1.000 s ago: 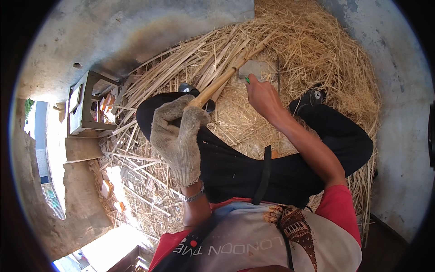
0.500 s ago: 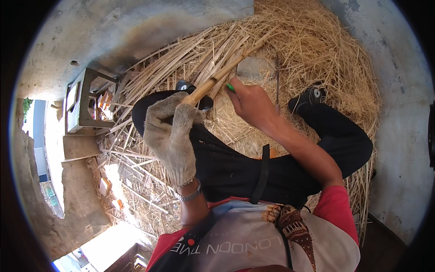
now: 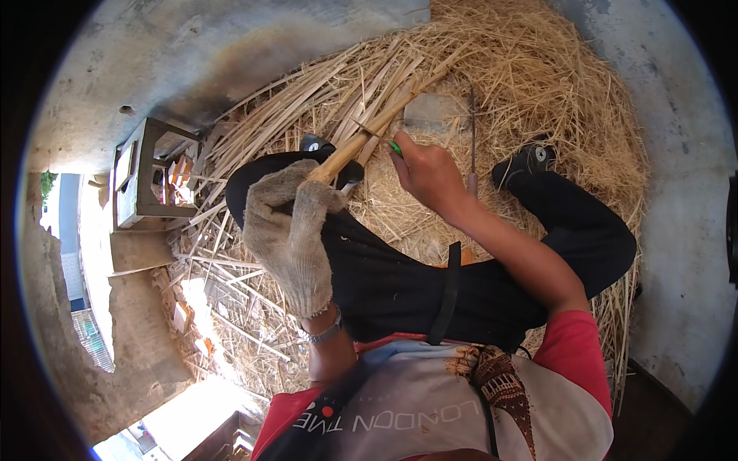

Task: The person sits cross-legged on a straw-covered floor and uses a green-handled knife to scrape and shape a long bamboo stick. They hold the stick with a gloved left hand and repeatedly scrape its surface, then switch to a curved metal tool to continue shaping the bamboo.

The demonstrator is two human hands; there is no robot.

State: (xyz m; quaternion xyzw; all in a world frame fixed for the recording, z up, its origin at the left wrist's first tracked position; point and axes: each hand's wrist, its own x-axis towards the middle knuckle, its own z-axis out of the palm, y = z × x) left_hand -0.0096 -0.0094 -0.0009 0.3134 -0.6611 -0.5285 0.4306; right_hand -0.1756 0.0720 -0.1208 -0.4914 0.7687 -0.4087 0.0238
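My left hand [image 3: 286, 219], in a knitted grey work glove, is closed round the near end of a long bamboo pole [image 3: 377, 121]. The pole slants away up and to the right, its far part over the straw. In my bare right hand [image 3: 430, 175] is a small knife [image 3: 395, 147] with a green handle, fingers wrapped round it. Its thin blade lies across the pole, a little beyond the glove. A long thin tool [image 3: 473, 146] with a metal shaft lies on the straw beside my right forearm, its handle end partly behind the arm.
Straw and shavings [image 3: 538, 84] heap up against the far and right walls. Split bamboo strips [image 3: 284, 115] spread on the left. A flat grey block [image 3: 432, 113] lies between my feet. A wooden stool-like frame [image 3: 154, 177] stands at the left by a bright opening.
My right hand has shifted slightly right and down, and the knife's blade now shows across the pole. My left hand keeps its hold on the pole.
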